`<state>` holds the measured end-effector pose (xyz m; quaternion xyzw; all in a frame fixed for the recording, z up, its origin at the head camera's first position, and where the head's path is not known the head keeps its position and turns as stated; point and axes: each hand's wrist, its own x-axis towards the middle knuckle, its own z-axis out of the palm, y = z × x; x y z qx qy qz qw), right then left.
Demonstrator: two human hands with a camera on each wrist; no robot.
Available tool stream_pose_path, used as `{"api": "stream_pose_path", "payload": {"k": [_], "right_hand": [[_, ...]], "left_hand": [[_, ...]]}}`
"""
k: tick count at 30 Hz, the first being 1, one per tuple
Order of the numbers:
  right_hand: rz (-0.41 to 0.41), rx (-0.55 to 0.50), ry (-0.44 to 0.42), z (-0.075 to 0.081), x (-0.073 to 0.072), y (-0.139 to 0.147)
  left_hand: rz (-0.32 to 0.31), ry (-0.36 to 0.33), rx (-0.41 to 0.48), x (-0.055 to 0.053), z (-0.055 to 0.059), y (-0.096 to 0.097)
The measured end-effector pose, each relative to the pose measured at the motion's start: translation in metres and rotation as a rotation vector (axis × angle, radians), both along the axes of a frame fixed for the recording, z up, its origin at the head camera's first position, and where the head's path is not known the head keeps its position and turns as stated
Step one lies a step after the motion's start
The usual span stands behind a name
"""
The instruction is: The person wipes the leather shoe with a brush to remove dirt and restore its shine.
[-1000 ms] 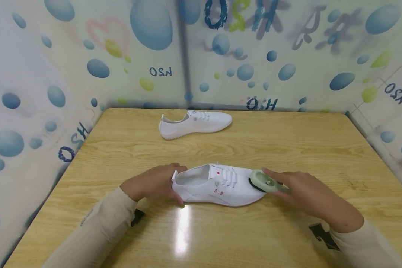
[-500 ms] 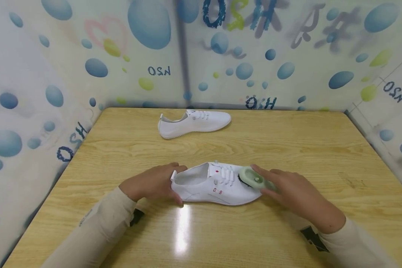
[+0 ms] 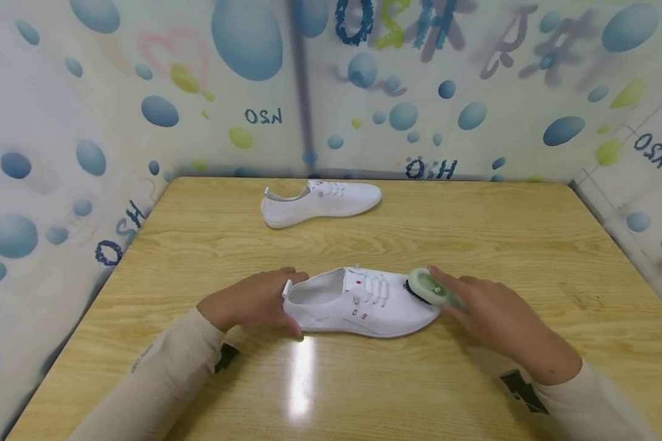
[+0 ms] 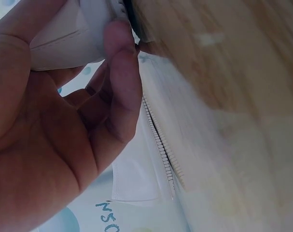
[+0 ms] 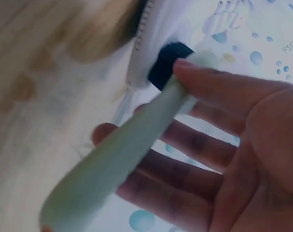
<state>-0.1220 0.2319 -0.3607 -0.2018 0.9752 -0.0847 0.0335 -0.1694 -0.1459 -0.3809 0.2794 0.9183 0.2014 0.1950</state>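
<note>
A white lace-up shoe [image 3: 331, 318] with small red marks lies on the table before me, its toe to the right. My left hand [image 3: 262, 300] grips it at the heel; in the left wrist view, thumb and fingers [image 4: 124, 82] are curled about the heel's white wall. My right hand [image 3: 491, 315] holds a pale green brush [image 3: 431, 286] by its handle, thumb near the head. The brush's dark bristles [image 5: 168, 60] touch the top of the shoe's toe. In the right wrist view, the handle [image 5: 112, 154] runs across the fingers.
A second white shoe [image 3: 347, 201] lies farther back on the wooden table [image 3: 502, 239], toe to the right. Behind the table rises a wall [image 3: 331, 98] printed with blue and yellow drops; side walls stand left and right.
From one second ago, the brush slides from the toe leftward toward the laces, then back right toward the toe tip. The left hand and both shoes stay in place.
</note>
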Motion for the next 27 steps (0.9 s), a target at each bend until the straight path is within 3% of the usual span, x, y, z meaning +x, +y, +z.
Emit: {"api": "stream_pose_path", "payload": {"k": [8, 12, 27], "right_hand": [[0.086, -0.010, -0.040, 0.003, 0.003, 0.005], [0.113, -0.004, -0.017, 0.001, 0.003, 0.003], [-0.005, -0.038, 0.083, -0.007, -0.001, -0.003]], "left_hand": [[0.002, -0.020, 0.014, -0.001, 0.000, -0.001], [0.004, -0.024, 0.014, -0.001, 0.000, -0.001], [0.003, -0.010, 0.004, -0.001, -0.002, -0.001]]}}
